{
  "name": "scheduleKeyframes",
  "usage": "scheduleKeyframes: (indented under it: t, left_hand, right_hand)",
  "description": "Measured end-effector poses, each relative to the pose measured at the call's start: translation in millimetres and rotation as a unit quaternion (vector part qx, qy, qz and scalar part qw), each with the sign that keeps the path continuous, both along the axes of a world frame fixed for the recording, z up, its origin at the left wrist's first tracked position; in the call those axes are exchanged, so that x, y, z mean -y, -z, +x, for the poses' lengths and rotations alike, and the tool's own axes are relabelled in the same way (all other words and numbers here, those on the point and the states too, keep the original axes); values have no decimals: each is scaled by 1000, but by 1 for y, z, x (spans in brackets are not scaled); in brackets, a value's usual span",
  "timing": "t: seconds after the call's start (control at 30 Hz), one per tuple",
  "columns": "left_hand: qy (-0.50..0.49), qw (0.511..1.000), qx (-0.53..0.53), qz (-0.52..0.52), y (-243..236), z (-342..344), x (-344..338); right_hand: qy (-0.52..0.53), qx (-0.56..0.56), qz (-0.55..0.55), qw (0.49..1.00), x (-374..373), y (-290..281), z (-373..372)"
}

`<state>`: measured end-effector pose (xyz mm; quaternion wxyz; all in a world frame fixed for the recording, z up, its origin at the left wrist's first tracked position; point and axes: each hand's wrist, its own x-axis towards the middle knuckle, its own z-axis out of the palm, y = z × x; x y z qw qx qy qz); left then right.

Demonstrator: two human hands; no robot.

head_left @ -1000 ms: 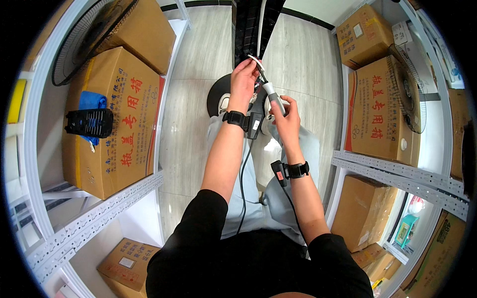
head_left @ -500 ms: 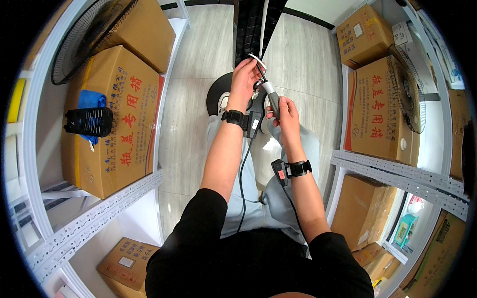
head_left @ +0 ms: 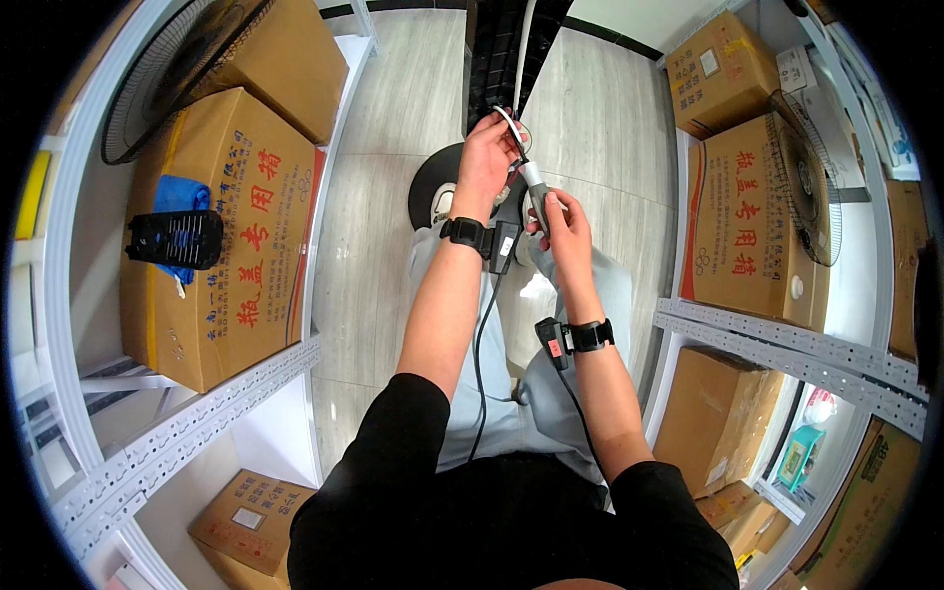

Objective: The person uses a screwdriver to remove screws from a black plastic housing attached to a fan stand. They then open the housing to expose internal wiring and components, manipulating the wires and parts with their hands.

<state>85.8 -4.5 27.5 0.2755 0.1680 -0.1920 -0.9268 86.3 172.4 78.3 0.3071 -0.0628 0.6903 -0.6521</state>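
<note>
My left hand (head_left: 486,157) pinches around a white cable (head_left: 505,122) at the foot of a tall black column (head_left: 489,54), above a round black base (head_left: 429,189). My right hand (head_left: 563,224) grips a grey-handled tool (head_left: 538,192) with a white collar, just below and right of my left hand. The tool's dark thin front end reaches up to my left fingers; its tip is hidden. Both wrists carry black straps with small wired modules. My shoes are partly visible under my hands.
Metal shelves on both sides hold cardboard boxes (head_left: 226,324) and round fan grilles (head_left: 806,177). A black tool case (head_left: 172,241) and blue cloth (head_left: 180,193) lie on the left box. A teal object (head_left: 801,457) sits low right. Pale tiled floor (head_left: 383,108) runs between the shelves.
My right hand and the tool have shifted slightly upward and closed more around the handle. My left hand has moved slightly upward, still at the white cable.
</note>
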Motion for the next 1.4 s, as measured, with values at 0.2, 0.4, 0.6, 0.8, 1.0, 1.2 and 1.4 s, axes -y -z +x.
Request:
scheduleKeyframes:
  t: [0.2,0.4,0.6,0.8,1.0,1.2,1.4]
  left_hand:
    - [-53,998,29,-31,-5,-4,-6]
    - [-83,988,53,-118,-13,-6,-13]
    - [-97,986,81,-111,-8,-6,-11]
    - [-114,989,65,-70,-10,-3,-10]
    - [-96,990,67,-75,-20,0,-13]
    - [-98,992,51,-62,-17,0,-12]
    - [-92,993,40,-60,-11,-2,-11]
  right_hand:
    - [0,-51,10,999,3,8,2]
    - [-17,-264,70,962,1,18,1]
    - [-1,-181,107,978,1,16,-2]
    - [9,-42,73,996,1,7,-3]
    - [16,-226,62,972,1,12,2]
    - [-14,67,-18,998,-2,-1,-7]
    - [5,-265,98,959,0,12,-2]
